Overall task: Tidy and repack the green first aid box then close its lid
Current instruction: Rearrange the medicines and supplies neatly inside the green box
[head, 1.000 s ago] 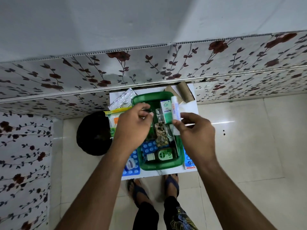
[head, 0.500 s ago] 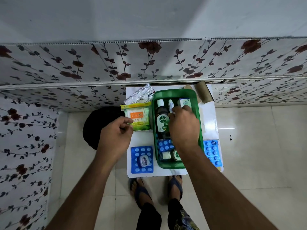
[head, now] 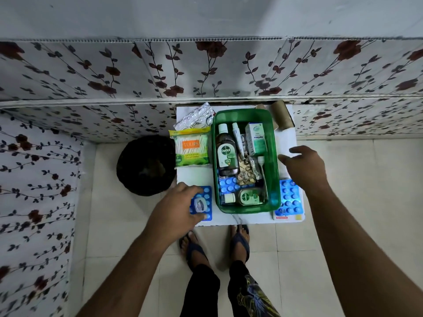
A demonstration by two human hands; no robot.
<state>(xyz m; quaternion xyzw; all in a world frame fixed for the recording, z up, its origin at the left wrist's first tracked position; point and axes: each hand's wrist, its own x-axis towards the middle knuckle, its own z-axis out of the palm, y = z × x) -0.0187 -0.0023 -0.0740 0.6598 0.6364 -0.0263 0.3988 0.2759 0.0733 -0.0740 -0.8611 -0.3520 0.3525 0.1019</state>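
The green first aid box [head: 275, 179] stands open on a small white table [head: 286, 138]. Inside lie a large Dettol bottle [head: 226, 154], a white tube [head: 237, 136], a white-green carton [head: 257, 139], a small Dettol bottle [head: 248, 196], a blue blister pack [head: 226, 185] and loose pill strips [head: 246, 170]. My left hand [head: 176, 207] sits at the table's near left corner, fingers spread around a small round tin [head: 199, 204] lying on a blue blister pack [head: 207, 194]. My right hand [head: 304, 170] hovers open just right of the box. No lid shows.
Left of the box lie a pack of cotton swabs [head: 192, 148] and silver blister strips [head: 196, 116]. A cardboard roll [head: 281, 115] stands at the back right, another blue blister pack [head: 289, 200] at the near right. A black round object [head: 144, 165] sits on the floor.
My right hand has come out of the box and moved to its right side. My left hand has dropped from the swab pack to the blue blister pack with the tin.
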